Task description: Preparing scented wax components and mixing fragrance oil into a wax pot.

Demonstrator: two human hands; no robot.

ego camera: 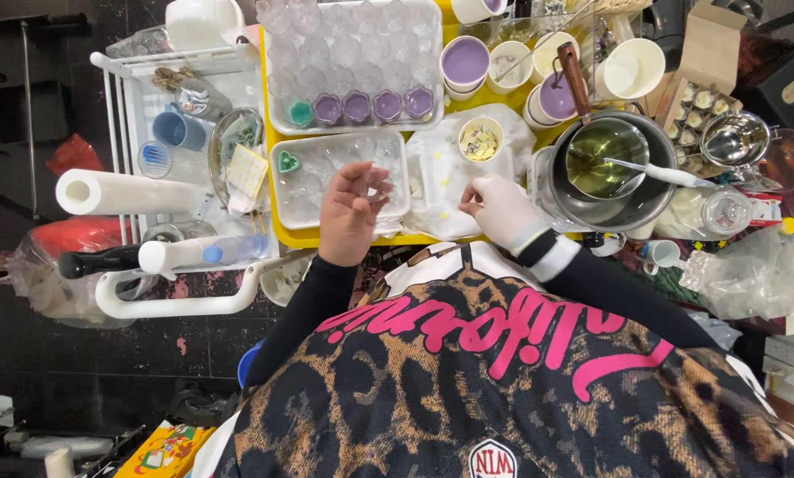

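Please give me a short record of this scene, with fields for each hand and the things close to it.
left hand: bare, holds a small clear cup above a white tray
right hand: white glove, fingertips pinched over a white cloth
between hands: small cup of yellow and white bits
right side: steel pot with yellowish liquid
back: tray of clear moulds, four filled purple
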